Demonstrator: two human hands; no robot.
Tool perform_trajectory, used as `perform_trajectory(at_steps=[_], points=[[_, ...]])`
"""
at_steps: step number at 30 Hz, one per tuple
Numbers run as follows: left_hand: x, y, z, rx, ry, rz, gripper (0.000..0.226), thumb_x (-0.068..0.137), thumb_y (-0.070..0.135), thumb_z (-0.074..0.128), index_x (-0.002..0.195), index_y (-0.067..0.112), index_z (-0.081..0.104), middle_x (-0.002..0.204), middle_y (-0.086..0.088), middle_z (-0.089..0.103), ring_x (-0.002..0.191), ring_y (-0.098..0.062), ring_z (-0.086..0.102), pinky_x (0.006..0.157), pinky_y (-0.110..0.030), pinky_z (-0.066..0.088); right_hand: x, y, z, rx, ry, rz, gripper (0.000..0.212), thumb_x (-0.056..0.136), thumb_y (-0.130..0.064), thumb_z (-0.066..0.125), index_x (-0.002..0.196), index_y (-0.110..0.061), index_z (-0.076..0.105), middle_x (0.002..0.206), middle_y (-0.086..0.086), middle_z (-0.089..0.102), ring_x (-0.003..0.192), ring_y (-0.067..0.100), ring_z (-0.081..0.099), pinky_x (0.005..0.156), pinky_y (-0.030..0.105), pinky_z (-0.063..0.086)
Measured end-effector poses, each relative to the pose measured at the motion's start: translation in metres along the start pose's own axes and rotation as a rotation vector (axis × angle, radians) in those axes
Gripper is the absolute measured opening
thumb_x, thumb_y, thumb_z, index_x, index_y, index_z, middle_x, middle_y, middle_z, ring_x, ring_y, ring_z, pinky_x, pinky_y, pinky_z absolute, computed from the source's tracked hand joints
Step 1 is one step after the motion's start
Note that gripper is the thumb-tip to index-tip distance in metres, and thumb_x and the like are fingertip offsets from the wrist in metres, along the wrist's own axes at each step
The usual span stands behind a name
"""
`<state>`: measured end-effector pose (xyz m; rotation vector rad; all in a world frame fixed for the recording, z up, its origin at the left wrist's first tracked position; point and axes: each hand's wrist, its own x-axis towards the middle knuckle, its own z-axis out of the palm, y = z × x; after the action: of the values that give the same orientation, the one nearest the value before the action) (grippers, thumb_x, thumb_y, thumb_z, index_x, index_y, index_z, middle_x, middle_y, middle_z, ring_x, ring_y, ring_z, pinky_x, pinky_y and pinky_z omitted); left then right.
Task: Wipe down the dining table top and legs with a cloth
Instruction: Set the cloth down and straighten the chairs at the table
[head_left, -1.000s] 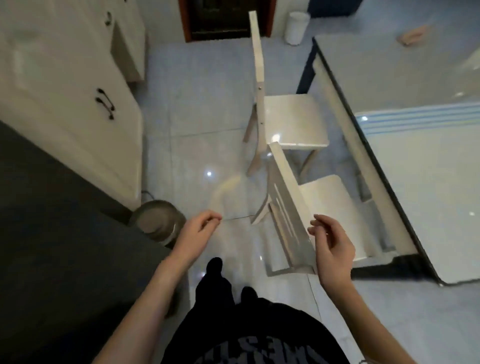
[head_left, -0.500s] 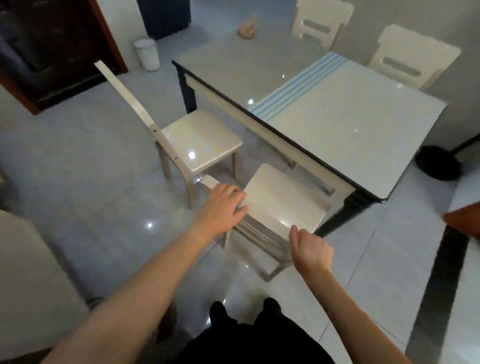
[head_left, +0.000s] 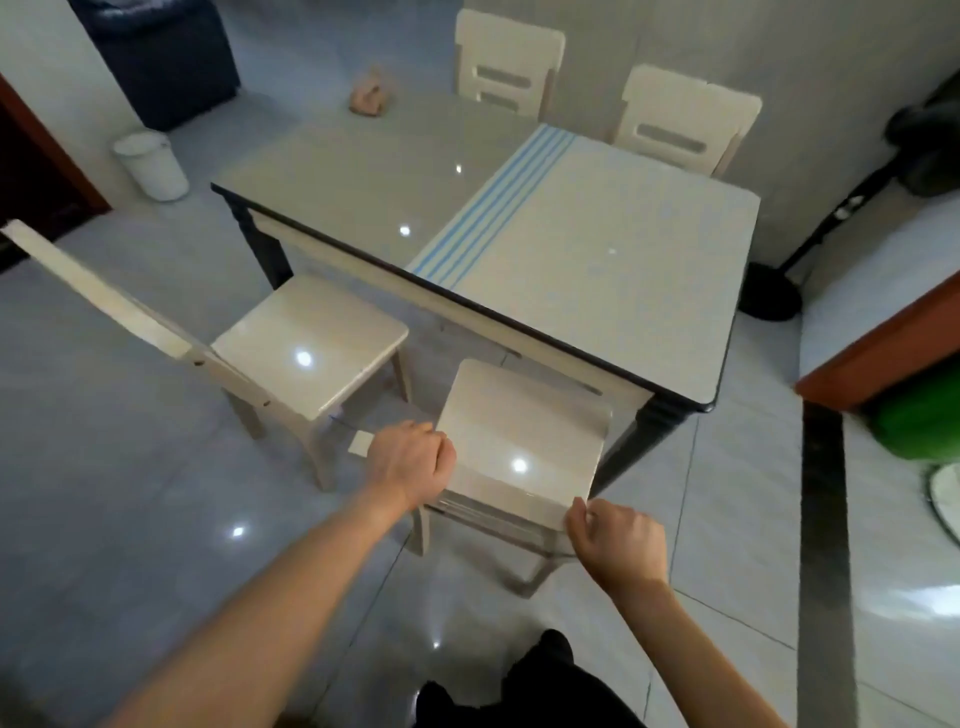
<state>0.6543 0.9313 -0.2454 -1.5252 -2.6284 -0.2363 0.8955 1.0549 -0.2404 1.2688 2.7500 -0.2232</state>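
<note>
The dining table (head_left: 597, 260) has a glossy top, grey on the left, cream on the right, with blue stripes between and dark legs. A crumpled pinkish cloth (head_left: 370, 96) lies at its far left corner. A cream chair (head_left: 519, 447) stands right in front of me, its seat partly under the table's near edge. My left hand (head_left: 408, 462) grips the left end of its backrest top. My right hand (head_left: 618, 543) grips the right end of the same backrest.
A second cream chair (head_left: 306, 348) stands to the left, pulled out from the table. Two more chairs (head_left: 680, 119) sit at the far side against the wall. A white bin (head_left: 151, 165) stands at far left. A dark fan base (head_left: 769, 291) sits right of the table.
My view has swung from the floor and cabinets to the table. Both hands have closed on the near chair's backrest, one at each end.
</note>
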Motion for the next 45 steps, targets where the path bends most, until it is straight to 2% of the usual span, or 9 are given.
perform_trajectory(at_steps=[9,13,17,22,25,31,35,40,45], points=[[0.078,-0.036,0.008,-0.052,0.028,0.051,0.044,0.078,0.030,0.030,0.047,0.014,0.057,0.051,-0.004,0.054,0.049,-0.027,0.053,0.045,-0.023,0.027,0.061,-0.026,-0.004,0.054,0.081,0.070,0.052,0.094,-0.040,0.040,0.048,-0.018,0.042,0.041,-0.005,0.038,0.034,0.020,0.043,0.039,0.024,0.036],[0.117,-0.052,0.016,-0.042,0.009,0.081,0.050,0.081,0.033,0.025,0.050,0.015,0.059,0.054,-0.001,0.054,0.051,-0.021,0.049,0.047,-0.023,0.024,0.095,-0.034,-0.008,0.069,0.131,0.079,0.055,0.092,-0.047,0.028,0.045,-0.019,0.038,0.037,-0.007,0.033,0.030,0.017,0.037,0.037,0.017,0.025],[0.160,-0.054,0.020,-0.057,-0.012,0.081,0.048,0.081,0.031,0.027,0.049,0.014,0.058,0.052,0.000,0.052,0.050,-0.018,0.043,0.046,-0.023,0.022,0.135,-0.026,-0.010,0.067,0.162,0.080,0.060,0.091,-0.048,0.023,0.044,-0.016,0.042,0.036,-0.004,0.038,0.030,0.019,0.037,0.037,0.020,0.031],[0.206,-0.050,0.025,-0.092,-0.016,0.117,0.047,0.082,0.033,0.023,0.050,0.017,0.055,0.053,0.004,0.041,0.052,-0.016,0.039,0.044,-0.022,0.013,0.179,-0.015,-0.024,0.050,0.221,0.095,0.054,0.091,-0.045,0.029,0.045,-0.018,0.041,0.037,-0.006,0.032,0.032,0.008,0.019,0.042,0.016,0.011],[0.233,-0.052,0.030,-0.114,-0.036,0.123,0.048,0.082,0.033,0.023,0.054,0.016,0.058,0.057,0.005,0.041,0.055,-0.017,0.041,0.045,-0.024,0.020,0.202,-0.009,-0.024,0.031,0.217,0.102,0.059,0.090,-0.046,0.029,0.046,-0.013,0.048,0.039,0.000,0.043,0.034,0.018,0.031,0.043,0.019,0.018],[0.281,-0.057,0.037,-0.115,-0.084,0.158,0.048,0.083,0.034,0.023,0.063,0.016,0.063,0.068,0.000,0.057,0.063,-0.018,0.043,0.051,-0.028,0.025,0.240,-0.011,-0.033,0.073,0.235,0.157,0.049,0.084,-0.045,0.031,0.045,-0.017,0.043,0.037,0.003,0.042,0.036,0.030,0.049,0.045,0.023,0.024],[0.305,-0.055,0.038,-0.135,-0.109,0.197,0.053,0.085,0.036,0.019,0.063,0.015,0.063,0.066,-0.001,0.057,0.063,-0.020,0.050,0.052,-0.028,0.032,0.260,-0.007,-0.040,0.091,0.262,0.178,0.055,0.083,-0.045,0.030,0.046,-0.012,0.053,0.038,0.004,0.048,0.037,0.030,0.050,0.044,0.022,0.022],[0.318,-0.046,0.039,-0.154,-0.163,0.186,0.050,0.086,0.033,0.023,0.060,0.014,0.062,0.062,-0.001,0.053,0.061,-0.022,0.049,0.052,-0.030,0.036,0.276,0.009,-0.042,0.117,0.232,0.199,0.062,0.085,-0.052,0.023,0.052,-0.011,0.055,0.045,0.010,0.054,0.046,0.035,0.055,0.048,0.033,0.043],[0.306,-0.020,0.041,-0.152,-0.217,0.224,0.046,0.091,0.032,0.029,0.072,0.012,0.066,0.074,-0.006,0.060,0.068,-0.025,0.051,0.057,-0.032,0.036,0.262,0.027,-0.044,0.152,0.257,0.197,0.041,0.084,-0.047,0.027,0.051,-0.026,0.036,0.042,-0.002,0.041,0.042,0.031,0.049,0.047,0.034,0.044]])
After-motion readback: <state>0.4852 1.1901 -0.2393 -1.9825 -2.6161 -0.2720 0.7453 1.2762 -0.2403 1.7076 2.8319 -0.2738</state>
